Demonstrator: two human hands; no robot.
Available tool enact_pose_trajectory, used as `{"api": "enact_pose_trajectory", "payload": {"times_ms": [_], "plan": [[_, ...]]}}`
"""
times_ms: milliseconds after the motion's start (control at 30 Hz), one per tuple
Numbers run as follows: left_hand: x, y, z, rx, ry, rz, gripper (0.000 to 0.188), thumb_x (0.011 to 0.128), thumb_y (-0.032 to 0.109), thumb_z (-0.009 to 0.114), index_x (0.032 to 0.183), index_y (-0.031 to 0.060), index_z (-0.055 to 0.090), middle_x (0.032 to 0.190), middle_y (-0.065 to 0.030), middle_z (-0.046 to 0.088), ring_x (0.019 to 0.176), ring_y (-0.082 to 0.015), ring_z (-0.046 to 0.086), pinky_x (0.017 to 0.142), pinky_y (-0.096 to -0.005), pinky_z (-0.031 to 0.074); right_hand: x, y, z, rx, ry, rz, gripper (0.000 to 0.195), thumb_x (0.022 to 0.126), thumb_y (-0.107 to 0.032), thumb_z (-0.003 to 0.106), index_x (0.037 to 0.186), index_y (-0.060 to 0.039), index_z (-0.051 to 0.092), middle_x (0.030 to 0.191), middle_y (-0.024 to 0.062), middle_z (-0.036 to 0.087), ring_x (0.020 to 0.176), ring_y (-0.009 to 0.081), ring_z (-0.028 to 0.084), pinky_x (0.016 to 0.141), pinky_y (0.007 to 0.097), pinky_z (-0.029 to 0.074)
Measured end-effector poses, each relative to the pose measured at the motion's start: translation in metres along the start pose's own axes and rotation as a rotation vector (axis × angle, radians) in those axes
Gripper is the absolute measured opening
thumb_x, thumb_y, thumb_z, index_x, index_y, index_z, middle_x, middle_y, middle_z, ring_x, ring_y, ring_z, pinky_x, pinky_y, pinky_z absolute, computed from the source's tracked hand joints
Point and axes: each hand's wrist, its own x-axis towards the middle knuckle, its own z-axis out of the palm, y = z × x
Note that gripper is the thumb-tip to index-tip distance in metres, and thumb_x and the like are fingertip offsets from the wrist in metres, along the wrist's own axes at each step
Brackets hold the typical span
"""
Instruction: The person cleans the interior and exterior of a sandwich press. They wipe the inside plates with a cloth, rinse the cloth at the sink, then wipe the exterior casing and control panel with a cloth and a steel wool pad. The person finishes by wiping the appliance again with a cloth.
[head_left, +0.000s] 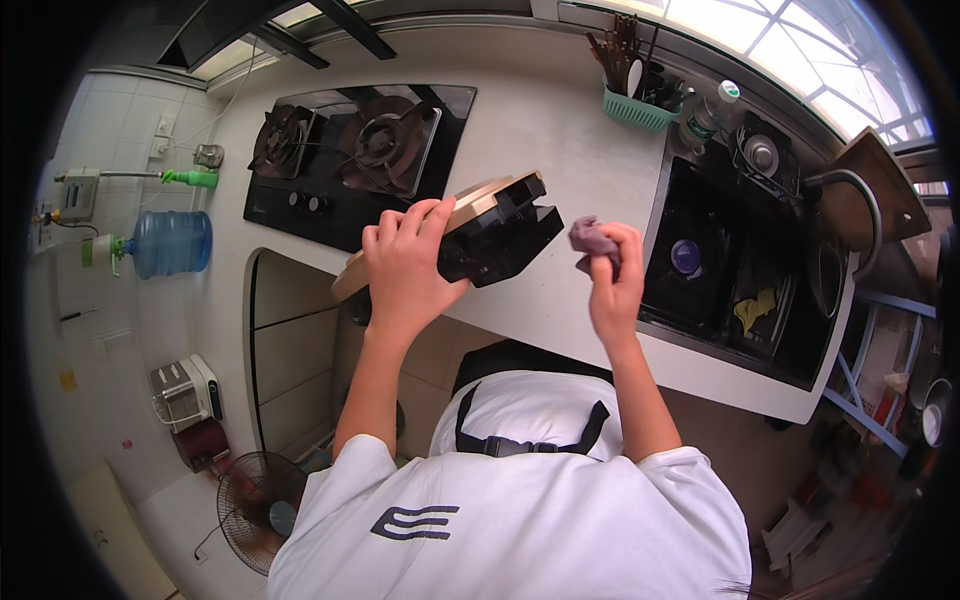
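Note:
My left hand (411, 266) grips a black and gold-coloured appliance part (499, 236), tilted above the counter's front edge; its exact kind cannot be told. My right hand (619, 281) pinches a crumpled mauve cloth (595, 238) just to the right of that part, and the two do not touch. Under both lies the white countertop (536, 142). To the left is a black glass gas hob (337, 180) with two burners. The black sink (697, 247) at the right holds a purple round object (685, 256) and a yellow cloth (754, 309).
Behind stands a green basket (640, 112) of chopsticks and utensils, beside a plastic bottle (705, 120). A curved faucet (874, 217) and a board (862, 191) are at the sink's right. Along the left are a blue water jug (171, 244), a toaster (187, 391) and a fan (259, 514).

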Motion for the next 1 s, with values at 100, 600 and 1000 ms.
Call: {"api": "enact_pose_trajectory", "payload": {"times_ms": [100, 600, 1000], "plan": [[0.003, -0.001, -0.001, -0.003, -0.004, -0.008, 0.087, 0.049, 0.02, 0.088, 0.132, 0.0157, 0.06, 0.124, 0.0001, 0.063, 0.103, -0.0256, 0.055, 0.092, -0.039, 0.04, -0.011, -0.007, 0.023, -0.154, -0.174, -0.267, 0.044, 0.08, 0.016, 0.063, 0.116, -0.007, 0.072, 0.116, 0.0098, 0.058, 0.085, 0.0205, 0.062, 0.072, 0.0305, 0.054], [-0.002, -0.02, -0.005, 0.01, 0.022, -0.015, 0.085, 0.052, 0.027, 0.087, 0.132, 0.0166, 0.059, 0.123, -0.0012, 0.065, 0.104, -0.0262, 0.055, 0.093, -0.0401, 0.041, 0.009, 0.051, 0.048, -0.212, 0.05, -0.481, 0.032, 0.079, 0.008, 0.067, 0.106, -0.0068, 0.074, 0.11, 0.0086, 0.073, 0.081, 0.0272, 0.062, 0.075, 0.0357, 0.054], [-0.015, -0.022, -0.006, 0.01, 0.024, -0.009, 0.086, 0.051, 0.022, 0.086, 0.133, 0.0167, 0.059, 0.126, -0.002, 0.063, 0.108, -0.0267, 0.056, 0.097, -0.0398, 0.041, 0.043, 0.144, -0.076, 0.35, 0.27, 0.295, 0.024, 0.107, -0.011, 0.049, 0.125, 0.0002, 0.06, 0.103, 0.0108, 0.072, 0.086, 0.0114, 0.066, 0.073, 0.025, 0.053]]}}
